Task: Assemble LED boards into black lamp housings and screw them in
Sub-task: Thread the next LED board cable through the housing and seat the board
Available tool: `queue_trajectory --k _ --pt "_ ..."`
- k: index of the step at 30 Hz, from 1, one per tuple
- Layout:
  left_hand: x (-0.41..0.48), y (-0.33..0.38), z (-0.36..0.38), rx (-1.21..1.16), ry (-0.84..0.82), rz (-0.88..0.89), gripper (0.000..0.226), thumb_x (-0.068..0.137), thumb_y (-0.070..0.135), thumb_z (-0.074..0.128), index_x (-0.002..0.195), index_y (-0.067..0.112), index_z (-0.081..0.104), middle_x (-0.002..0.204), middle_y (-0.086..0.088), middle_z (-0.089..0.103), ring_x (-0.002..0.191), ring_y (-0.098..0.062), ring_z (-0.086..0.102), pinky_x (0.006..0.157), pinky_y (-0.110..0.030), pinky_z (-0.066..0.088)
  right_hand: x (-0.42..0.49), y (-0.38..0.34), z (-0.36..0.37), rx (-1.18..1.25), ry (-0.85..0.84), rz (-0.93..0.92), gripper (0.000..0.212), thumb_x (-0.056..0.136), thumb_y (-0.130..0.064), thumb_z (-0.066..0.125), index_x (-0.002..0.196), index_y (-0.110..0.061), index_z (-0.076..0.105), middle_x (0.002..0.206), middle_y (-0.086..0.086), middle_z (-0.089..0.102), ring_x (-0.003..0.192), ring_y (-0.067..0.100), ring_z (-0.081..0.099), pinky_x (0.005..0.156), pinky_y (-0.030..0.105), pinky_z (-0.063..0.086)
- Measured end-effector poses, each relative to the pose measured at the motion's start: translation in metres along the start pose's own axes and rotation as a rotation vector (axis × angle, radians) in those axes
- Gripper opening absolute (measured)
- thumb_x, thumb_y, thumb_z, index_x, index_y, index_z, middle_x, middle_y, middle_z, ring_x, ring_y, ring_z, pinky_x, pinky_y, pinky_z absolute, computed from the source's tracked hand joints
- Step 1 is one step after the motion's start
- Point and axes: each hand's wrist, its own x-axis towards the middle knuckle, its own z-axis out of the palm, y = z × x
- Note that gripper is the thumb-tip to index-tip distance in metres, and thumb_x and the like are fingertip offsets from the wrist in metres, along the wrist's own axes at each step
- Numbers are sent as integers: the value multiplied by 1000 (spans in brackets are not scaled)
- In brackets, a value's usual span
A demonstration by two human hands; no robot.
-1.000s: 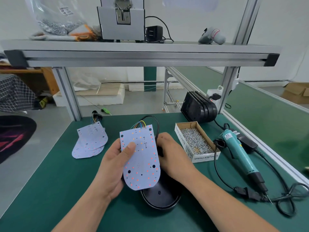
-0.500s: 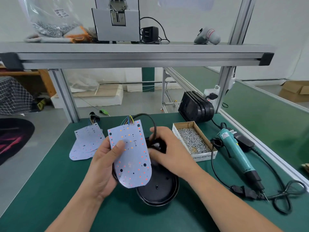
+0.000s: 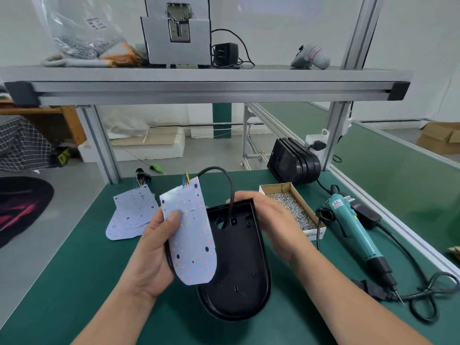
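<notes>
Pinching a thin white rounded LED board [image 3: 191, 235] with the left hand [image 3: 151, 250], thumb on top, tilted over the left side of a black plastic lamp housing [image 3: 239, 265]. Gripping the housing's far end with the curled fingers [image 3: 249, 195] of the right hand [image 3: 273, 220], near end down on the green surface [image 3: 74, 282]. Looks light and stiff, likely easy to scratch. Best to hold by the bare edges, never by the thin coloured wires [image 3: 186, 179]. Hard, smooth housing: hold by the walls.

Left hand [image 3: 151, 247] holds the LED board [image 3: 191, 235]; right hand [image 3: 271, 220] grips the black housing [image 3: 241, 270].
</notes>
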Motion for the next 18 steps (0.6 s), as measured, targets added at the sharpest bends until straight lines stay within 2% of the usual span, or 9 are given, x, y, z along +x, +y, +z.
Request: queue_trajectory --k 2,4,8,10,12,13,14,16,18 --pt "-1 1 -1 -38 -10 -4 48 88 33 74 135 25 70 135 -9 71 96 -18 76 76 -38 64 -5 8 4 -102 -173 -6 32 95 -26 69 126 -25 75 123 2 77 117 20 73 97 37 60" --pt "-1 1 -2 -34 -36 -1 37 89 36 72 125 30 76 125 -4 77 93 -15 77 75 -36 63 -9 13 12 -91 -242 37 32 89 -18 69 118 -30 80 115 -4 80 107 11 75 85 26 60" --pt "1 -2 -4 -54 -3 7 28 96 31 59 114 32 80 103 4 80 85 -13 78 70 -34 64 -16 -3 18 -255 -212 46 33 90 -29 63 104 -56 77 106 -29 76 97 -13 70 76 8 53" --pt "2 -1 -5 -56 9 31 28 97 30 58 115 32 79 106 5 79 88 -13 77 73 -36 64 -11 -4 11 -491 -154 48 21 92 -32 65 99 -48 77 100 -24 78 91 -10 70 76 15 55" --pt "4 2 -6 -59 38 74 28 98 29 58 116 33 79 108 6 79 92 -12 77 76 -37 64 -2 0 6 -843 0 84 10 94 -37 65 95 -33 75 93 -11 78 84 7 70 78 34 58" --pt "6 4 -6 -70 57 98 29 98 29 58 115 34 80 108 8 79 93 -12 77 77 -36 64 2 3 7 -920 77 102 12 94 -38 65 96 -30 74 90 -8 78 83 13 70 77 35 58" --pt "7 6 -8 -89 76 116 29 98 29 58 115 35 81 108 9 79 94 -11 77 77 -36 64 4 5 8 -865 129 108 12 93 -34 65 94 -28 75 84 -6 77 78 17 69 74 35 55" --pt "8 10 -10 -114 81 151 28 100 30 59 116 35 81 113 9 79 102 -13 77 81 -39 64 6 8 9 -477 185 105 16 90 -21 61 78 -19 72 67 0 68 59 23 58 57 34 45" --pt "8 12 -12 -156 56 150 30 98 34 67 127 33 77 131 1 74 123 -26 71 96 -57 60 7 11 8 -94 254 129 23 93 -12 52 76 -16 67 62 10 59 52 24 53 48 28 39"
